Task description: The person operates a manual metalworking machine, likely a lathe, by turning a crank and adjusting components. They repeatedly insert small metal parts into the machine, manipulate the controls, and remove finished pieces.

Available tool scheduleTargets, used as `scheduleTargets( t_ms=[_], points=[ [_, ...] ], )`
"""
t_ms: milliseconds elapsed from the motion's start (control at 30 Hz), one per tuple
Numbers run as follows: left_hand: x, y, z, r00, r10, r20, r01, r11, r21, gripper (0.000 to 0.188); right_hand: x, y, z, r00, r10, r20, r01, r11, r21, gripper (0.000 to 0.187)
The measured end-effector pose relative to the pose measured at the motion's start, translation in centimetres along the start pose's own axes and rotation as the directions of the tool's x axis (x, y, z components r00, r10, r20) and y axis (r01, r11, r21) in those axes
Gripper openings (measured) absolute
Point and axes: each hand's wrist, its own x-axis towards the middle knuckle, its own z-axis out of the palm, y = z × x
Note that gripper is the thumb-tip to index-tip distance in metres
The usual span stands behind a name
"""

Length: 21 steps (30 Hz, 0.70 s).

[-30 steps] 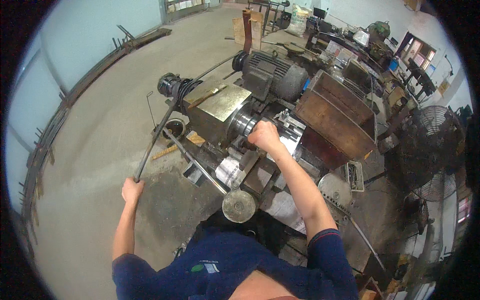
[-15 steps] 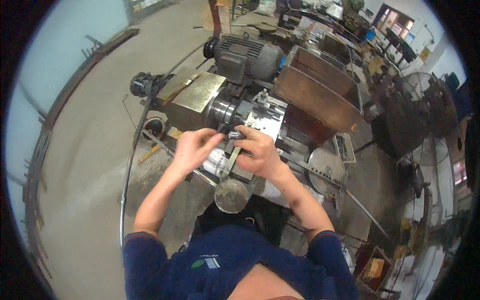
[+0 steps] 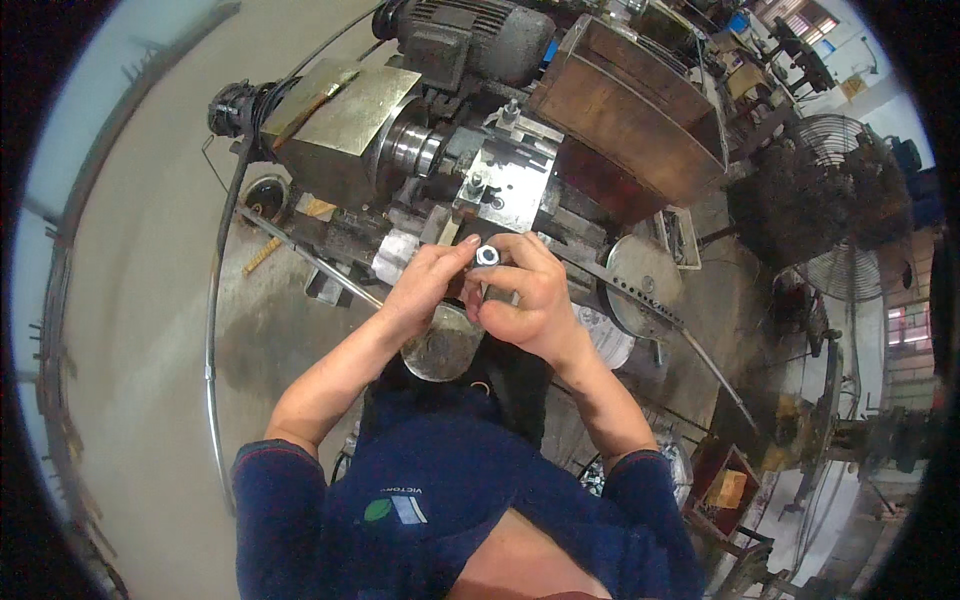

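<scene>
Between my two hands, in front of the lathe, is a small shiny metal sleeve [image 3: 487, 256] with a round dark hole facing up. My right hand [image 3: 528, 297] is curled around it from the right, fingers bent. From the left, my left hand [image 3: 430, 285] pinches at its side with the thumb and fingers closed; some fingertips are hidden. Beyond my hands lie the bright metal slide plate [image 3: 512, 190] and the shiny spindle collet [image 3: 415, 150]. A round metal handwheel [image 3: 440, 348] sits just below my left hand.
A brass-coloured cover [image 3: 355, 110] with a brush-like tool [image 3: 312, 108] on it tops the headstock. Behind stand a motor [image 3: 475, 40] and a rusty metal box [image 3: 630, 110]. To the right are a large disc [image 3: 645, 280], a perforated bar and a fan [image 3: 830, 200]. A long rod [image 3: 310, 262] slants at left.
Both hands have drawn back from the spindle and slide toward my body, with the metal sleeve between them. Its open end now faces up. My view has tilted down.
</scene>
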Motion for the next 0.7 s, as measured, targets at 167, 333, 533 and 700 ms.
scheduleTargets(
  t_ms=[167, 333, 533, 700],
  points=[
    [0.4, -0.8, -0.7, 0.996, -0.067, 0.063, 0.076, 0.986, -0.146, 0.041, -0.3, 0.8, 0.3, 0.998, 0.051, 0.024, -0.052, 0.998, 0.044, 0.031],
    [0.8, -1.2, -0.4, 0.990, -0.121, 0.074, 0.136, 0.957, -0.254, 0.040, -0.5, 1.8, 0.4, 0.997, 0.073, 0.029, -0.075, 0.995, 0.063, 0.030],
    [1.2, -0.9, -0.2, 0.985, -0.151, 0.081, 0.167, 0.952, -0.256, 0.040, -0.4, 2.1, 0.3, 0.998, 0.057, 0.025, -0.058, 0.998, 0.030, 0.030],
    [1.7, -0.5, -0.4, 0.988, -0.104, 0.113, 0.122, 0.980, -0.160, 0.040, 0.0, 2.8, -0.4, 0.999, 0.035, 0.022, -0.037, 0.994, 0.102, 0.032]
  ],
)
